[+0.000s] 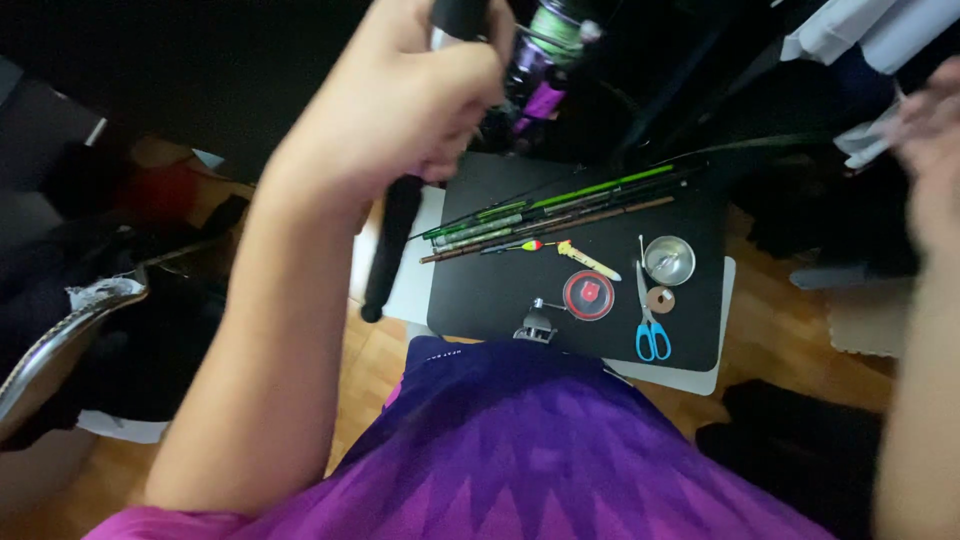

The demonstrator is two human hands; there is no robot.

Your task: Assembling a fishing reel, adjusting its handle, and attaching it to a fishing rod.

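Item: black rod handle (392, 245), clenched in the left hand (415, 95) above the black mat (490, 290), reel (545, 50) beside the fist; the right hand (930, 140) is blurred at the frame edge, its grip not to be told. Risk: the handle's free butt could be swung into the rod sections (550, 212), float (530, 245), round tin (588, 295) or scissors (650, 320), which would be swept off. Setting: mat laid on a pale board over wood floor (790, 330), dark clutter around.

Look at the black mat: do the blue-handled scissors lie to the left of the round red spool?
No, the blue-handled scissors lie on the black mat to the right of the round red spool.
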